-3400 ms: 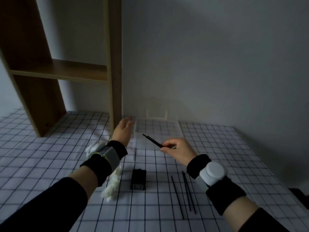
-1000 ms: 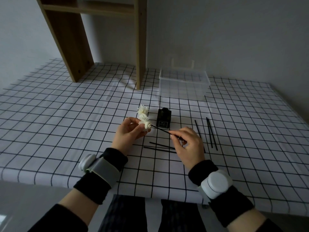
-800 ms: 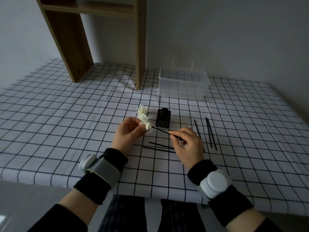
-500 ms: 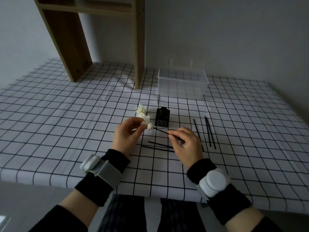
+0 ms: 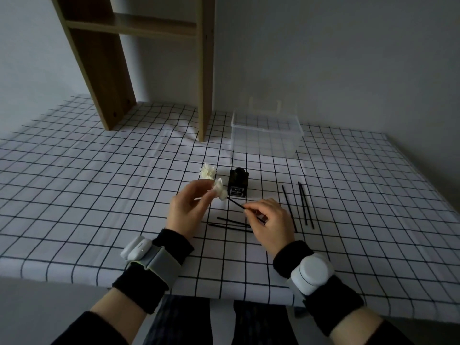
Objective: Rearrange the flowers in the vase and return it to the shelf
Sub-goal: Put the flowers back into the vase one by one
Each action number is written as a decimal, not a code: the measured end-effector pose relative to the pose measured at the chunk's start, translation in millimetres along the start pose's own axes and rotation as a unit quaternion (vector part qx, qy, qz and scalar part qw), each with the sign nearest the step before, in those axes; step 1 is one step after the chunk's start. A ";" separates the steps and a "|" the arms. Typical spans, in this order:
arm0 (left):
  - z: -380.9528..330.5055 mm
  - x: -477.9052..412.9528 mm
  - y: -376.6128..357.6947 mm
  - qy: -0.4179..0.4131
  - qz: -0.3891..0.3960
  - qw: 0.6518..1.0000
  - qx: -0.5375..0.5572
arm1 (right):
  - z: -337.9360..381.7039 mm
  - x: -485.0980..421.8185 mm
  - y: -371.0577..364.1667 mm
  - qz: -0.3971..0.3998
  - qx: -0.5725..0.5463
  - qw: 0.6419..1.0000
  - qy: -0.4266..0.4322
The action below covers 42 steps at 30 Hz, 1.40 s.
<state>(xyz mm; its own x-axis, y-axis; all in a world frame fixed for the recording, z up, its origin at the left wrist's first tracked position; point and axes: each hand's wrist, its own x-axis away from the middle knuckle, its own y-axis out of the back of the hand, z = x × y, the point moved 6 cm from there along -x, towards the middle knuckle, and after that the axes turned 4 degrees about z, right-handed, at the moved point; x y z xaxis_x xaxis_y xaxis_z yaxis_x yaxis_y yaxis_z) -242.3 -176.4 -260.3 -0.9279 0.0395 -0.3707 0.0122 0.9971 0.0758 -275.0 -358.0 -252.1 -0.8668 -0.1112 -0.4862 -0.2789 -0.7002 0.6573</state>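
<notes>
Now left hand [image 5: 188,210] pinches a papery flower [image 5: 220,191] (cream), right hand [image 5: 270,224] a thin black stick [image 5: 235,203].

Checked table [image 5: 99,195], black sticks [image 5: 305,205]

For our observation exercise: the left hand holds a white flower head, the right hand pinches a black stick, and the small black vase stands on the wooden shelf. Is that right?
Not quite. In the head view the small black vase stands on the checked tablecloth, not on the wooden shelf. The left hand does hold the white flower head, and the right hand pinches the black stick.
</notes>
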 end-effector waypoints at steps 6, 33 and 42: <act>14.9 -5.5 16.6 0.082 -0.098 0.984 0.127 | -3.3 -45.2 21.4 -0.046 -0.282 0.946 -0.152; 27.2 -8.3 24.5 0.123 -0.133 0.976 0.119 | -33.0 -94.6 -26.3 0.059 -0.240 0.941 -0.233; 28.7 -8.7 24.2 0.129 -0.132 0.977 0.105 | -32.6 -67.5 -1.4 0.020 -0.229 0.943 -0.240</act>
<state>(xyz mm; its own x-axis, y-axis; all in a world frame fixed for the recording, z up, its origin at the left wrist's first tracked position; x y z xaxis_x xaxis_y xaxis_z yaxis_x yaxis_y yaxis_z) -223.2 -150.7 -281.8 -0.9720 -0.2110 -0.1038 -0.1886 0.9632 -0.1916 -202.6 -372.5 -239.0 -0.9907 0.1121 -0.0776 -0.1303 -0.9456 0.2982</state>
